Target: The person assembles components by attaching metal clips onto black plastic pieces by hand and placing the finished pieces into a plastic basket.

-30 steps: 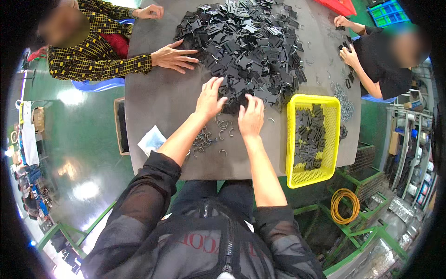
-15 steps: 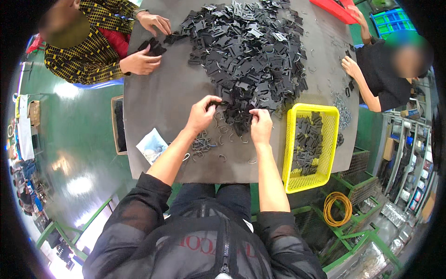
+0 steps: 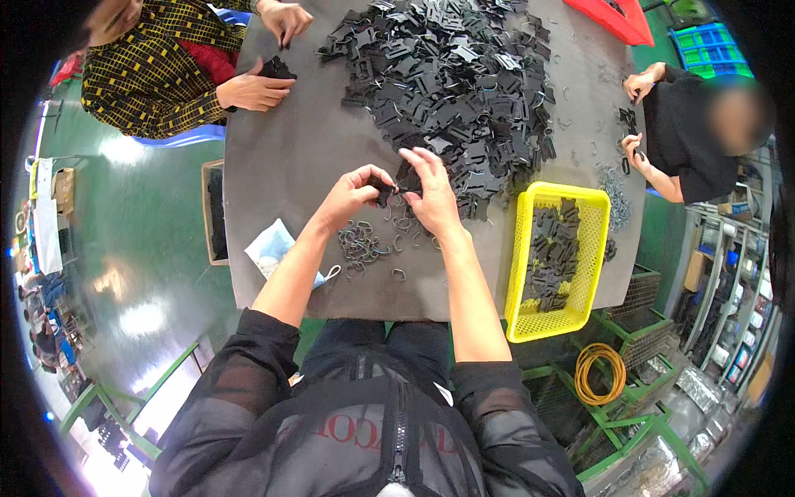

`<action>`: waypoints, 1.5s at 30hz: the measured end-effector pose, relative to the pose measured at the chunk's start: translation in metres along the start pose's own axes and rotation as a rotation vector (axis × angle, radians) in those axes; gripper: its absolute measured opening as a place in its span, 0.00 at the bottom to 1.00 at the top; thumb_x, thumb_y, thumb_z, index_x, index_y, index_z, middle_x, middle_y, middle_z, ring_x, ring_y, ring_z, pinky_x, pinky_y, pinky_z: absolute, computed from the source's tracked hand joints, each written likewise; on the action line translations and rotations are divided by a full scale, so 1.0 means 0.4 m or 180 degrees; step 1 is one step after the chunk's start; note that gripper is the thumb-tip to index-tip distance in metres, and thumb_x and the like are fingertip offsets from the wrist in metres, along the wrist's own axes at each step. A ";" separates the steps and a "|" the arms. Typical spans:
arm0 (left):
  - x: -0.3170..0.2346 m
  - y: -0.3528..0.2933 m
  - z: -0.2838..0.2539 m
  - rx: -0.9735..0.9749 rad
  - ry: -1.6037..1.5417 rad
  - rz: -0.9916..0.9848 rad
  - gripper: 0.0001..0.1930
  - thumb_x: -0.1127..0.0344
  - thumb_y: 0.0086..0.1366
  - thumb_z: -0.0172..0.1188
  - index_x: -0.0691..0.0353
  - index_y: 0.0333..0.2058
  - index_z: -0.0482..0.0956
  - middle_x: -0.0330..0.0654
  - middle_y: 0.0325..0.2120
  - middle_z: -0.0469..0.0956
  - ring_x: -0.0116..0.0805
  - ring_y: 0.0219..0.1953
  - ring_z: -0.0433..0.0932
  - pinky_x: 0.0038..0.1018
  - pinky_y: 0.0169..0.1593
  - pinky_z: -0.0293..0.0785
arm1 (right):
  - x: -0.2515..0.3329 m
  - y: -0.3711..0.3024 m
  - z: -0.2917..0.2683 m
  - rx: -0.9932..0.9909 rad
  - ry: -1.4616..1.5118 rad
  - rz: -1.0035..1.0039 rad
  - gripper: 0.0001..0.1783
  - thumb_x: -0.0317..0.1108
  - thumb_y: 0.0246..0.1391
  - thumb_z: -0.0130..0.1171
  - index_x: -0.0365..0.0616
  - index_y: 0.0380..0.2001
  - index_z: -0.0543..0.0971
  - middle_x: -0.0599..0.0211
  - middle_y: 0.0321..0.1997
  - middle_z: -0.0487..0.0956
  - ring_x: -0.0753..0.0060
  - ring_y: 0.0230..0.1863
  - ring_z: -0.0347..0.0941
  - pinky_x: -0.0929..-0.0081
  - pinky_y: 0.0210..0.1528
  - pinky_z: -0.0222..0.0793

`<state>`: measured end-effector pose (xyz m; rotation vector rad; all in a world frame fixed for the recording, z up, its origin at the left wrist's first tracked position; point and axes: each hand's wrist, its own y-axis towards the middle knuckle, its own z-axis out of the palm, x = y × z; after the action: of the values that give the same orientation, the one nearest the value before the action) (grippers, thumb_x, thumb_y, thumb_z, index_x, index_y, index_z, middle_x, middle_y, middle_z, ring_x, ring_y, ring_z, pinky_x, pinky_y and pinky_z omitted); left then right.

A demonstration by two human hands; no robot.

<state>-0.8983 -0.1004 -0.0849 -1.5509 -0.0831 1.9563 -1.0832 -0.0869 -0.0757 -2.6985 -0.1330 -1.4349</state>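
The left hand [image 3: 352, 199] is pinching a small black part [image 3: 383, 192] between the thumb and the bent fingers. The part is sitting over the near middle of the counter [image 3: 310, 145], just short of the large pile of black parts [image 3: 451, 91]. The right hand [image 3: 432, 195] is facing the left hand, its thumb tip coming close to the held part and its index finger extending forward above the near edge of the pile. The gap between the right thumb and fingers is partly blending with dark parts behind it; whether this hand is gripping a part cannot be told.

A loose group of bent wire hooks [image 3: 360, 243] is lying on the counter below the hands. A blue and white face mask [image 3: 272, 245] is lying to the left of the hooks, partly covered by the left forearm [image 3: 291, 277]. A yellow basket [image 3: 603, 257] is standing at the right, near the front edge of the counter, and is holding more black parts [image 3: 553, 261].

At the far left, a co-worker in a yellow and black patterned sleeve [image 3: 182, 112] is holding dark parts [image 3: 278, 69] in one hand [image 3: 251, 93]. At the far right, a second co-worker in black [image 3: 683, 137] is working with both hands near the counter edge. A red tray [image 3: 636, 31] is resting at the upper right corner.
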 end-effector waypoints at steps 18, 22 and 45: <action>-0.015 0.028 -0.031 0.0327 -0.0133 -0.0125 0.07 0.75 0.53 0.52 0.58 0.32 0.73 0.32 0.34 0.73 0.21 0.37 0.70 0.21 0.42 0.67 | -0.002 -0.054 -0.033 0.1443 0.2502 0.1677 0.08 0.38 0.53 0.57 0.45 0.29 0.77 0.79 0.24 0.74 0.88 0.25 0.69 0.88 0.30 0.65; 0.001 0.037 0.004 0.0600 -0.0066 0.0644 0.07 0.76 0.53 0.54 0.58 0.31 0.73 0.33 0.36 0.72 0.23 0.43 0.68 0.23 0.49 0.63 | -0.018 -0.069 -0.021 0.1250 0.2575 0.1952 0.10 0.38 0.52 0.58 0.42 0.27 0.77 0.75 0.23 0.75 0.84 0.20 0.69 0.86 0.24 0.63; 0.084 0.196 0.097 -0.1203 0.3494 0.1312 0.14 0.70 0.51 0.60 0.56 0.39 0.72 0.43 0.39 0.70 0.43 0.44 0.70 0.36 0.47 0.68 | -0.043 -0.162 -0.105 -0.0543 0.0323 0.1577 0.10 0.35 0.40 0.66 0.42 0.24 0.78 0.66 0.23 0.78 0.72 0.24 0.73 0.73 0.29 0.67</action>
<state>-0.9704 -0.1333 -0.1346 -2.8592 0.3685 1.1087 -1.1350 -0.0278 -0.0645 -2.5111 0.6436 -1.4632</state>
